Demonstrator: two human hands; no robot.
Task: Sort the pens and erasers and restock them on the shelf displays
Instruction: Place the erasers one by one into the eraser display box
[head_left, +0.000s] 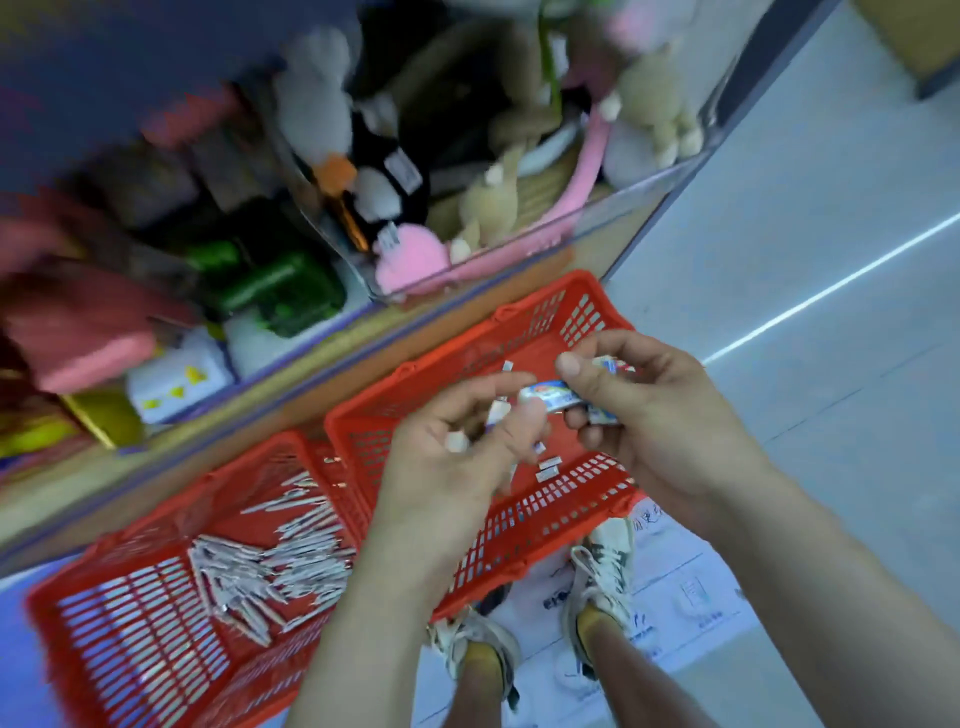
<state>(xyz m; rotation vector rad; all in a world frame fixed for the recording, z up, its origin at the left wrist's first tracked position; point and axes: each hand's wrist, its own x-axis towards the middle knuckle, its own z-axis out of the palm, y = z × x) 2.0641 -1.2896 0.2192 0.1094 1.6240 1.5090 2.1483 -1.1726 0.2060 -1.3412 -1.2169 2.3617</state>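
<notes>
Pinching a wrapped eraser (550, 397) over the right basket (545, 514), the right hand (654, 410) meets the left hand (447, 467) — fingers (483, 389) clutching small erasers (496, 415) — pens (291, 566) heaped to the left.

Left hand (457, 457): fingers curled, seemingly round small erasers (457, 442); blurred. Right hand (649, 415): thumb and fingers pinch wrapped eraser (553, 399). Forearms bare.

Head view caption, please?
Above a red basket, the left hand and right hand hold erasers; pens lie in the other basket.
</notes>
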